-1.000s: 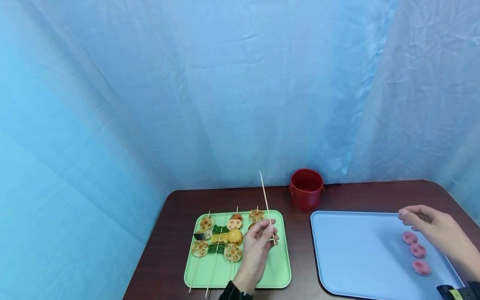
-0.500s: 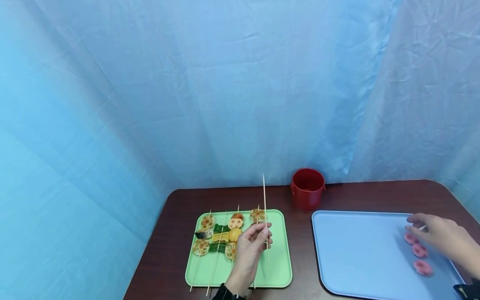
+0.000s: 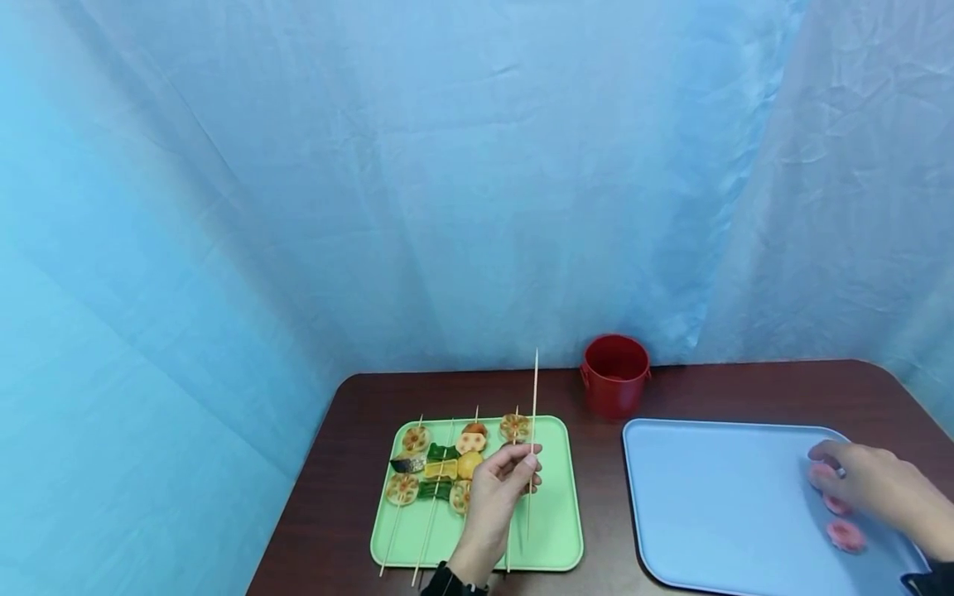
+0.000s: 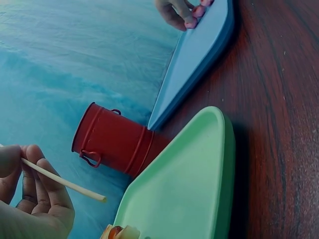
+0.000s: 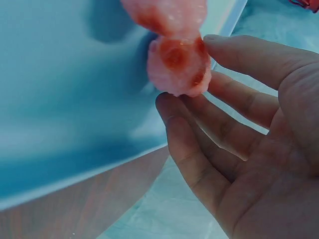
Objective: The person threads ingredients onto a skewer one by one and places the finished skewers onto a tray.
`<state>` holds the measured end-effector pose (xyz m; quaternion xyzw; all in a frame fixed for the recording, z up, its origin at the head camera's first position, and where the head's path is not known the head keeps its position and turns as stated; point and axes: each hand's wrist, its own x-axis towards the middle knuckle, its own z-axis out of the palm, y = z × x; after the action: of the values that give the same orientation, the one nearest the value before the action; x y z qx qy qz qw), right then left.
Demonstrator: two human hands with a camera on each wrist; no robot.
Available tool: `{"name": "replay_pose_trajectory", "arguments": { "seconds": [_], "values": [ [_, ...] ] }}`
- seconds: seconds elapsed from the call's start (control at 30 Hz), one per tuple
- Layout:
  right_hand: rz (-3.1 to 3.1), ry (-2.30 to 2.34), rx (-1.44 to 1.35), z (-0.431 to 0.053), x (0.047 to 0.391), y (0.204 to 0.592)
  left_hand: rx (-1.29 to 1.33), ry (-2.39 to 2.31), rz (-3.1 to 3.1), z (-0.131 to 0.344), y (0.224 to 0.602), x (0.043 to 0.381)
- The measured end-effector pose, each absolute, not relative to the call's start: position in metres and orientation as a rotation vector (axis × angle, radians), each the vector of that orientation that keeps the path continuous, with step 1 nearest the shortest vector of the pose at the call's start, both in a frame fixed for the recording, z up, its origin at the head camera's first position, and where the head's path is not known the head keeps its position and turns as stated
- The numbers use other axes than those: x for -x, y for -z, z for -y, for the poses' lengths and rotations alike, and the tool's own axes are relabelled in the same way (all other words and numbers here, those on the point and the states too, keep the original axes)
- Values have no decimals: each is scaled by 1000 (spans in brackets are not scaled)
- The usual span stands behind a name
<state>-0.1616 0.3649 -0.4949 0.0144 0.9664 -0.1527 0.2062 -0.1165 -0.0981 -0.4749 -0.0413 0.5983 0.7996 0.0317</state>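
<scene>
My left hand (image 3: pixel 495 492) pinches a thin wooden skewer (image 3: pixel 534 397) above the green tray (image 3: pixel 555 530), its pointed end up. No food shows on this skewer. My right hand (image 3: pixel 883 482) is at the right side of the blue tray (image 3: pixel 715 505). Its thumb and fingers close around the farthest of three pink round food pieces. In the right wrist view that pink piece (image 5: pixel 177 67), with reddish-brown spots, sits between thumb and fingertips. Another pink piece (image 3: pixel 845 535) lies nearer me, and the middle one is partly hidden by the hand.
Several loaded skewers with lotus root slices (image 3: pixel 402 489), green pieces and yellow pieces (image 3: pixel 441 469) lie on the green tray's left and middle. A red bucket (image 3: pixel 615 377) stands at the back between the trays. Behind the dark wooden table (image 3: pixel 328 497) hangs a blue curtain (image 3: pixel 447 207).
My right hand has come down onto the farthest pink piece and taken it between its fingers. The skewer in my left hand has turned from leaning left to nearly upright.
</scene>
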Motion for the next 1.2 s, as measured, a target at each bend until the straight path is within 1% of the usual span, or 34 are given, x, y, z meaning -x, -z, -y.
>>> {"name": "replay_pose_trajectory", "arguments": {
  "seconds": [0.13,0.43,0.73,0.87,1.0,1.2],
  "values": [
    [-2725,450,-21,-367,162,499,128,-2432,-1885,99,476,116],
    [-2761,446,-77,-361,164,498,151,-2363,-1930,100,478,116],
    [-2779,483,-7,-357,163,500,130,-2369,-1928,102,476,114],
    [-2843,545,33,-356,163,494,126,-2354,-1943,102,476,114],
    [-2944,676,106,-344,159,484,128,-2328,-1963,102,477,115],
    [-3040,916,258,-312,146,470,100,-2269,-2025,101,478,114]
  ]
}}
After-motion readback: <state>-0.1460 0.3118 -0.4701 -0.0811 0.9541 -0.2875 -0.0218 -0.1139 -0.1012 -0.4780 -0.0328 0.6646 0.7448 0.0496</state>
